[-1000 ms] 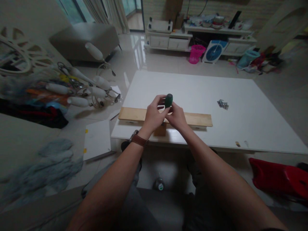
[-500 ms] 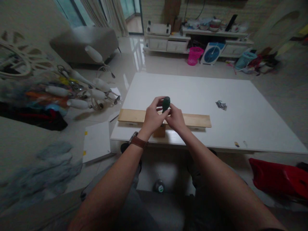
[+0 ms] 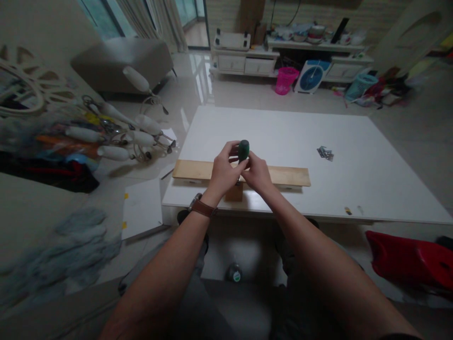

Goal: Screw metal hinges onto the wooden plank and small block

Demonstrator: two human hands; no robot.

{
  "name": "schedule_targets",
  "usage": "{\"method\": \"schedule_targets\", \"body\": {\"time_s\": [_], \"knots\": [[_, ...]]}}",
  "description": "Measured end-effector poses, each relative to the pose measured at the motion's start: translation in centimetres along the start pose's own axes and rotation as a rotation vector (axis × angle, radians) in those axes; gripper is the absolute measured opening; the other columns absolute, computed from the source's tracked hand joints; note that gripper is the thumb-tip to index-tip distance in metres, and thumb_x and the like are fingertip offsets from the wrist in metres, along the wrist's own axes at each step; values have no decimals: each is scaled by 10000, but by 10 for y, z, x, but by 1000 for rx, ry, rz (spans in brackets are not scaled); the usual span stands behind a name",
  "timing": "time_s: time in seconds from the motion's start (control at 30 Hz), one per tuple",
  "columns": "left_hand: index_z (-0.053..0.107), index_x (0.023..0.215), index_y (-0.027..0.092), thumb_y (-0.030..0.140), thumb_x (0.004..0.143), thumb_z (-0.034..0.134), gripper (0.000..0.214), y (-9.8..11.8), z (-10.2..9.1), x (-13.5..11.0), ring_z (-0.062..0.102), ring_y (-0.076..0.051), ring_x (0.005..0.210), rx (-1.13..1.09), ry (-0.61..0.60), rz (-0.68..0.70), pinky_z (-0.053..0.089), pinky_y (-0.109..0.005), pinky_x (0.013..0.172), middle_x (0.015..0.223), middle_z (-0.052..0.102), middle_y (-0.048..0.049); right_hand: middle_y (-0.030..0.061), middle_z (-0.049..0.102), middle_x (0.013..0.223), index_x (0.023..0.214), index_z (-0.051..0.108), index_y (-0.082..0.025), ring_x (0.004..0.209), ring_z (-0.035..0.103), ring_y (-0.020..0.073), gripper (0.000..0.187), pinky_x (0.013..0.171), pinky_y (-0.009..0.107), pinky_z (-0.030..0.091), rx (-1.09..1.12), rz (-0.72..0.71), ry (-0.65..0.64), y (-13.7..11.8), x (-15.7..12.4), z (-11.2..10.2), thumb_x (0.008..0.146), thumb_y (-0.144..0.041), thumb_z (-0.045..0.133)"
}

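A screwdriver with a dark green handle (image 3: 243, 150) stands nearly upright over the middle of a long wooden board (image 3: 290, 176). My left hand (image 3: 224, 171) is closed on it from the left, fingers curled round behind the handle. From the right, my right hand (image 3: 257, 174) pinches it low down, just under the handle. Most of the shaft and its tip are hidden by my fingers. Under the board's near edge a brown wooden block (image 3: 234, 192) shows at the table's front. The board lies crosswise on the white table (image 3: 283, 132), raised a little above it.
Small metal pieces (image 3: 325, 153) lie in a pile on the table's right side, with two tiny bits (image 3: 348, 210) near the front edge. A bottle (image 3: 234, 273) is on the floor between my legs. A red object (image 3: 406, 259) sits at the right.
Both hands stay at the same spot on the board. The green handle appears slightly turned and shifted a little left; the whole view has moved slightly.
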State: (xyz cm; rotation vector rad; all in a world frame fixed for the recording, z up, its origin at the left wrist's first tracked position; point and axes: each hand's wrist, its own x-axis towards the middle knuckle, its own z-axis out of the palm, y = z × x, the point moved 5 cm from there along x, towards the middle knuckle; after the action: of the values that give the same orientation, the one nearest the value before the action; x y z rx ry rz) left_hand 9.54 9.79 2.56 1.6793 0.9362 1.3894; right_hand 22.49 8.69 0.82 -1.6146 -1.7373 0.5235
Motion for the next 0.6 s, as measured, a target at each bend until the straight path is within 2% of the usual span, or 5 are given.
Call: {"method": "schedule_targets", "body": {"time_s": [0.27,0.43,0.6], "knots": [[634,1249,258,66,871,701,430,3,1,-1,741,-205,1131,-8,-7,-2,639,-394,984,1182,769,-57,67,812,984,1180,670,-237,913,766,270,412,839,372,551,139,1,-12,3,2,2,799,-85,628],[631,1214,249,62,853,726,417,4,-1,0,744,-195,1082,3,22,7,644,-367,933,1128,766,-45,69,802,947,1150,671,-225,863,748,253,348,795,350,533,115,4,-30,2,2,2,816,-127,666],[618,1226,257,67,852,739,436,4,-1,0,734,-199,1108,35,18,7,647,-368,939,1171,753,-49,41,782,857,1149,680,-251,842,733,258,326,790,352,504,50,21,-10,1,1,0,841,-144,660]]}}
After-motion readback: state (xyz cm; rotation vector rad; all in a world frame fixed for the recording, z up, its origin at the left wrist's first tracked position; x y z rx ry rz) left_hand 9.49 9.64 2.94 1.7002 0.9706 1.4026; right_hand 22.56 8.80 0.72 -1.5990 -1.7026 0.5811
